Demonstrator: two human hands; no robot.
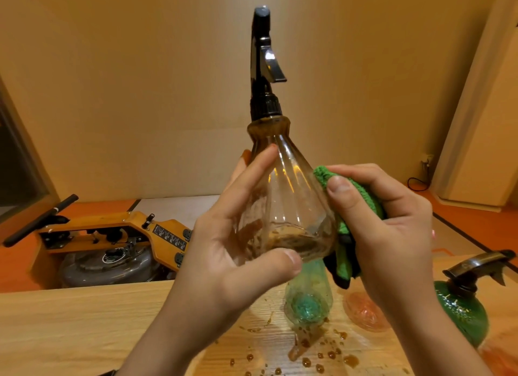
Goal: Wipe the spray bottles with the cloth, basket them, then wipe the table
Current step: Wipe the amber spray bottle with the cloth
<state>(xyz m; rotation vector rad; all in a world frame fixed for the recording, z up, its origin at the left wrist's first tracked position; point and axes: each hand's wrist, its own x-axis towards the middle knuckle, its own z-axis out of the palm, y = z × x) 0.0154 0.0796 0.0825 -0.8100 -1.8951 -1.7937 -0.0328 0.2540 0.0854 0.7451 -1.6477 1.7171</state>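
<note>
My left hand holds a clear cone-shaped spray bottle upright in the air, its black trigger head up and brown smears on its lower part. My right hand presses a bunched green cloth against the bottle's right side. Below them on the wooden table lie a teal bottle on its side and an orange bottle, mostly hidden by my right wrist. A dark green spray bottle with a black trigger stands at the right. No basket is in view.
Brown sticky drops and a smear dot the table in front of the teal bottle. Beyond the table's far edge stands a wooden rowing machine with a water tank. A plain wall rises behind.
</note>
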